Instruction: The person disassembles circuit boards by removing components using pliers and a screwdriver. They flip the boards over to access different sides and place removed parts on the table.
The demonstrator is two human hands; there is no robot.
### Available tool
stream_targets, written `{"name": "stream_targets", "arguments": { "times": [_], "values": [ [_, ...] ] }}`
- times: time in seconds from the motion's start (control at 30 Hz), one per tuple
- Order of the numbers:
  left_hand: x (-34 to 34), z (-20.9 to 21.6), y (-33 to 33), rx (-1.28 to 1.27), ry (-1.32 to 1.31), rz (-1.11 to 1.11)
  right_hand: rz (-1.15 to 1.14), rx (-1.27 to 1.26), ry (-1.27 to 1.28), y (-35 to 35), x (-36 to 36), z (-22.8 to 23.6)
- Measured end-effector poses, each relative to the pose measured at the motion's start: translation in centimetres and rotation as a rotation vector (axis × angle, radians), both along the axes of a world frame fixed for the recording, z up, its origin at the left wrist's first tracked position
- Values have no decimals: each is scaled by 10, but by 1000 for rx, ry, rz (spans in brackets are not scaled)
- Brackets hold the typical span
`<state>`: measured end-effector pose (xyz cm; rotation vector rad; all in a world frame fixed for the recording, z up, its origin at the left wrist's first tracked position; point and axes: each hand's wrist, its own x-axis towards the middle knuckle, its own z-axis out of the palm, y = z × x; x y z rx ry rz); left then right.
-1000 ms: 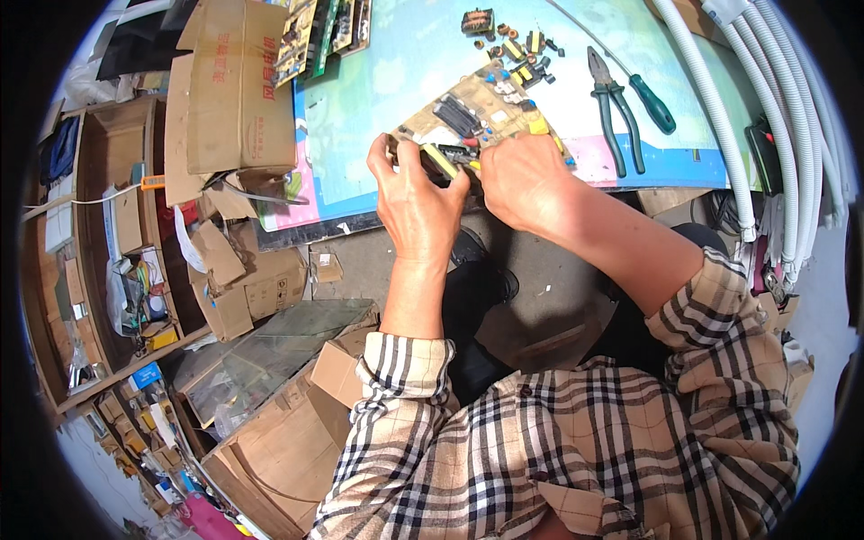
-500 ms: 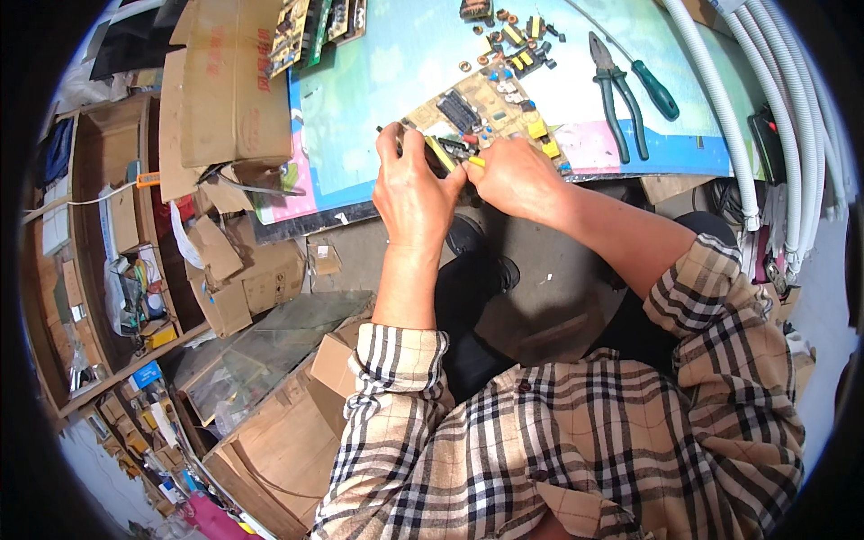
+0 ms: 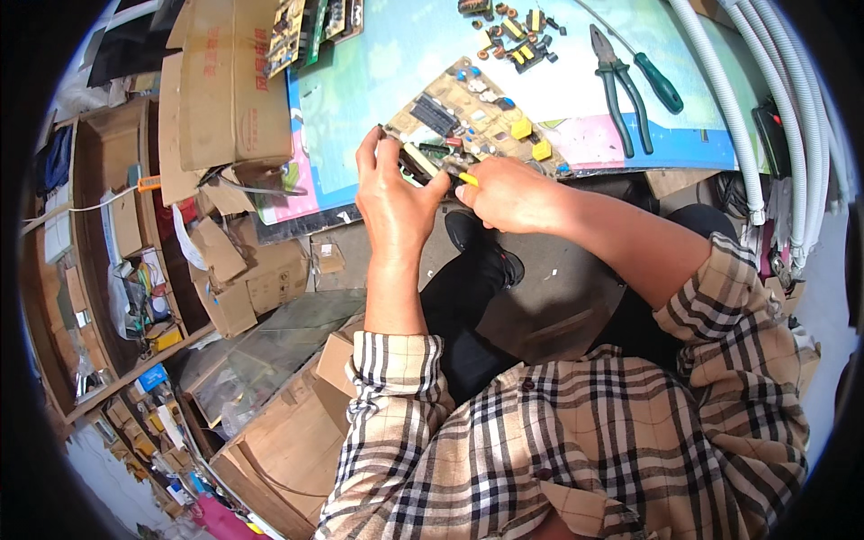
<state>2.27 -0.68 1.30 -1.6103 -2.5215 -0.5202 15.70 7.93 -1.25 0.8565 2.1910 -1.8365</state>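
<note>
A tan circuit board [image 3: 493,110], with yellow, blue and black parts on it, lies at the table's near edge. My left hand [image 3: 394,196] grips its near left corner, thumb and fingers spread around the edge. Closed in a fist, my right hand [image 3: 522,194] holds a small tool with a yellow handle [image 3: 468,179]. Its metal end points at the board close to my left thumb; the rest is hidden in my palm, so its exact kind cannot be seen.
Pliers with dark green handles [image 3: 614,90] and a green screwdriver [image 3: 660,83] lie right of the board. Loose electronic components [image 3: 517,40] are heaped beyond it. More circuit boards [image 3: 315,31] and a cardboard box [image 3: 220,85] are at the left. White corrugated hoses [image 3: 720,99] hang at the right.
The circuit board has turned counter-clockwise, its far corner swinging left. My left hand has shifted slightly left with it. The yellow-handled tool stays in my right hand.
</note>
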Motion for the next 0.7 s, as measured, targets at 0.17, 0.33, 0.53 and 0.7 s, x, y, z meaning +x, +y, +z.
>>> {"name": "stream_targets", "arguments": {
  "times": [0.17,0.33,0.53,0.7],
  "values": [
    [1,3,0,57,-21,1,-117,-322,21,-5,-5,2],
    [3,7,0,99,-92,36,-205,-361,42,-3,-6,12],
    [2,6,2,177,-241,13,-245,-372,54,-2,-4,17],
    [0,5,0,179,-342,1,-261,-397,59,-1,-5,15]
  ]
}}
